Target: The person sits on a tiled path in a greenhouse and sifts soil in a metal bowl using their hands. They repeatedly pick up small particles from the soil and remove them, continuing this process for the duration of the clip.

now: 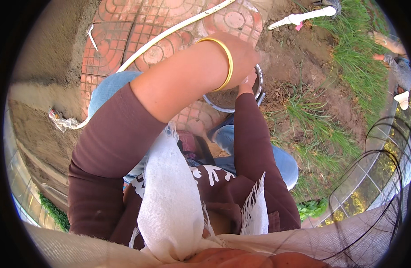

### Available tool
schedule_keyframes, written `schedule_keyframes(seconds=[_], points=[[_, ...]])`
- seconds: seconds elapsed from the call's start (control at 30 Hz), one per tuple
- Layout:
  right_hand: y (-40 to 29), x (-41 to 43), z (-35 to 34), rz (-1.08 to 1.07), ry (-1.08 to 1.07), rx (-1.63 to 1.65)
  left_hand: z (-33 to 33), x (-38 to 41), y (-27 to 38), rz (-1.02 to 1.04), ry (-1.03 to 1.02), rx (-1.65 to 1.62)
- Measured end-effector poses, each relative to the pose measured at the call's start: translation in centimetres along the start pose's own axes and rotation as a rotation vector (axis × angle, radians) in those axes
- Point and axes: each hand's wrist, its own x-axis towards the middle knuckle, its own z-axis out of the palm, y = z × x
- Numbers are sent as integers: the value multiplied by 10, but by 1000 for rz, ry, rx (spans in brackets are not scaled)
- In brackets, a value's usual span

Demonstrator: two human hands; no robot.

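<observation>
A round metal basin (260,82) with a pale rim and dark soil (222,98) inside stands on the paving in front of my knees. My left hand (240,55), with a gold bangle (230,63) at its wrist, reaches across over the far side of the basin. Its fingers are blurred and turned away from view. Right beside it, my right hand (248,82) lies over the basin's right part, close to the rim. The left hand partly covers it, so I cannot tell what either hand holds. A short grey bar (261,99) sits against the basin's right side.
Red patterned paving tiles (108,43) lie ahead, crossed by a white hose (172,30). Bare soil with grass clumps (302,104) borders them on the right. A white pipe (302,17) lies at the upper right. Another person's arm (388,43) shows at the right edge.
</observation>
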Motion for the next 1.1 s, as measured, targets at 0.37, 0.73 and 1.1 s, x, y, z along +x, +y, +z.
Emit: schedule_keyframes(seconds=[0.37,0.73,1.1], points=[[-38,-70,32,-411,-130,48,16,9,-7,68,210,-84],[0,-75,-5,70,-147,447,12,22,5,140,221,-44],[-7,-95,-48,434,-674,1409,-19,12,27,8,-59,-36]])
